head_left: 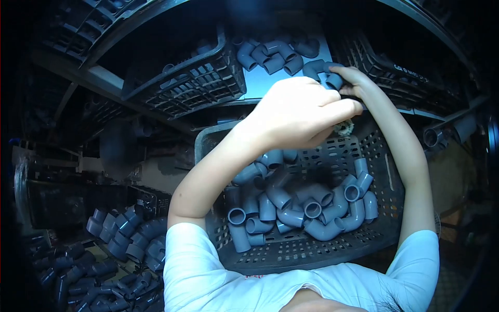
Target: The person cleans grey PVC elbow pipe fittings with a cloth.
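Observation:
My right hand point(352, 82) is closed around a grey plastic pipe elbow point(334, 80), just above the far rim of the crate. In front of it, my left hand point(304, 110) makes a closed fist. A small pale, frayed tuft point(343, 128) shows below that fist; whether it is held there I cannot make out. Beneath both arms is a black perforated plastic crate point(382, 179) with several grey elbows point(325, 229) lying loose in it. Beyond the hands, more elbows point(274, 63) lie on a white shelf surface point(253, 86).
Black crates stand on the shelf, one at the left point(192, 78) and one at the right point(395, 73). A large heap of grey fittings point(125, 234) lies low at the left. Metal shelf framing point(106, 78) crosses the upper left. Pipe pieces point(436, 138) are at the right.

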Motion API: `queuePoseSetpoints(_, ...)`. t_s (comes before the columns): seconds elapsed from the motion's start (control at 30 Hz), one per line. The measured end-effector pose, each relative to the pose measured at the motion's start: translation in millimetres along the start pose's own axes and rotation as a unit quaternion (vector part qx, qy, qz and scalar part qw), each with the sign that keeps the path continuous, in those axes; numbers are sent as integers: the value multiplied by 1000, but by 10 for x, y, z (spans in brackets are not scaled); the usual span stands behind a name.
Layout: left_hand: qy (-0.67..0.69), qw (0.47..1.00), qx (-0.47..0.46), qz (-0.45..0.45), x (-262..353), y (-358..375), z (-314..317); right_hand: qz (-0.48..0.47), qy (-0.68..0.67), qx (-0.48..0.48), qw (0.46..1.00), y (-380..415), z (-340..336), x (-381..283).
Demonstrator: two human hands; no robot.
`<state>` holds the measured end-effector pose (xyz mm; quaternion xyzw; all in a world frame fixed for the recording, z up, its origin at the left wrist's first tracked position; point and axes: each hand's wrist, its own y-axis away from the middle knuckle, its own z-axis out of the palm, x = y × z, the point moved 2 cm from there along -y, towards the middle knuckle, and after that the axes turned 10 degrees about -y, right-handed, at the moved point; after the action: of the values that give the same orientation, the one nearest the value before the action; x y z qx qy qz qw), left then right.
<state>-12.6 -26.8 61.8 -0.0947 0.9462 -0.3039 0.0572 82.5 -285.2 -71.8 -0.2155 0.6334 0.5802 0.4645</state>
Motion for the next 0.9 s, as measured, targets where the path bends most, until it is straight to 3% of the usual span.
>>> queuePoseSetpoints(0.07, 230, 968, 104, -1, 21, 20, -304, 10, 134, 49, 990, -247, 5, -19)
queuePoseSetpoints(0.1, 375, 924, 75, 27, -4, 43, -492, 3, 181, 49, 982, -181, 72, -62)
queuePoseSetpoints(0.17, 507, 859, 42, 54, 3, 97, -701, 8, 237, 48, 970, -4, 319, -180)
queuePoseSetpoints(0.23, 713, 689, 19, 132, 83, 145, -830, -11, 281, 52, 958, -87, 449, -211)
queuePoseSetpoints(0.3, 815, 565, 26, 129, 231, 146, -984, -29, 310, 61, 948, -180, 573, -263)
queuePoseSetpoints(0.33, 837, 531, 38, 126, 309, 146, -1024, -42, 321, 72, 943, -260, 577, -210)
queuePoseSetpoints(0.4, 842, 515, 103, 124, 468, 101, -1073, -61, 342, 91, 933, -434, 635, -198)
queuePoseSetpoints(0.53, 803, 488, 318, 124, 756, 83, -1131, -89, 357, 120, 922, -675, 726, -177)
queuePoseSetpoints(0.57, 841, 514, 165, 29, 674, 172, -1308, -96, 359, 128, 919, -694, 751, -168)
queuePoseSetpoints(0.63, 848, 524, 13, -79, 628, 242, -1382, -111, 362, 142, 915, -762, 793, -159)
queuePoseSetpoints(0.7, 826, 556, 49, -82, 607, 231, -1358, -122, 366, 160, 909, -869, 794, -118)
queuePoseSetpoints(0.9, 816, 565, 71, -95, 582, 334, -1286, -139, 362, 216, 896, -992, 795, -75)
